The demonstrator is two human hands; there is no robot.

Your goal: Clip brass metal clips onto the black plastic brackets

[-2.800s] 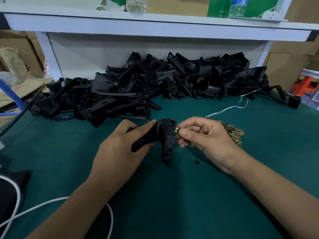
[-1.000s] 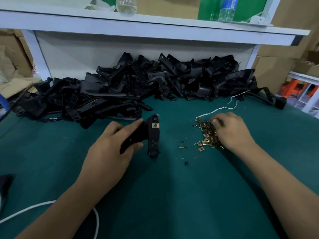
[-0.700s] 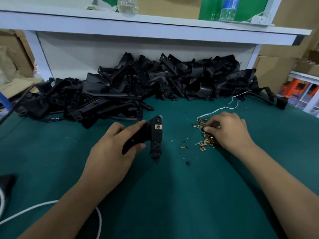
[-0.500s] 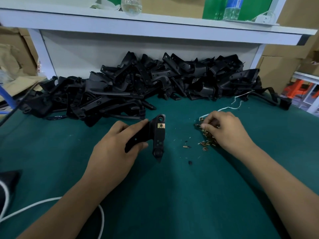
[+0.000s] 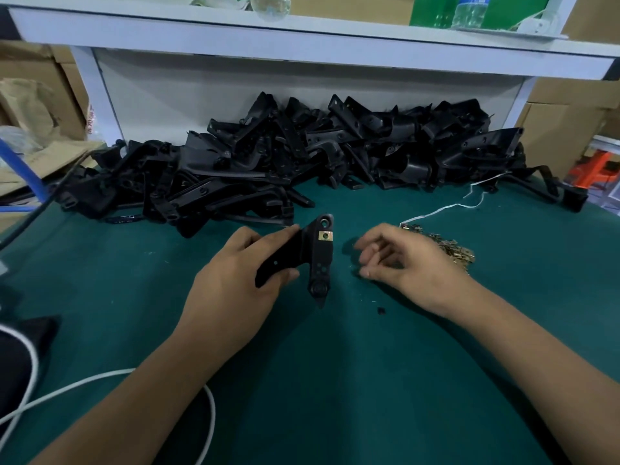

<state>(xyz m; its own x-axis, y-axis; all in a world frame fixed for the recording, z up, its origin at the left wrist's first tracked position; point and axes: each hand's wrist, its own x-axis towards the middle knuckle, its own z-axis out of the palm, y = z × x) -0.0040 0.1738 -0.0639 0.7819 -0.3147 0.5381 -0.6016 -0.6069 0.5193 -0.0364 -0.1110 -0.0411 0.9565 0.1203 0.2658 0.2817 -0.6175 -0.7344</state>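
Green table (image 5: pixel 302 380): two hands (image 5: pixel 235 280), one bracket (image 5: pixel 317 260), one fitted clip (image 5: pixel 325 235).

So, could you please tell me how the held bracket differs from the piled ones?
The black plastic bracket in the left hand is lifted and carries a brass clip; the piled black brackets lie on the green mat, no clips visible. Both are black plastic.

Black plastic bracket (image 5: pixel 318 260) at frame centre, upright and gripped by its arm, one brass clip (image 5: pixel 325 235) seated near its top, loose brass clips (image 5: pixel 446 248) heaped centre right, piled black brackets (image 5: pixel 288 162) across upper middle
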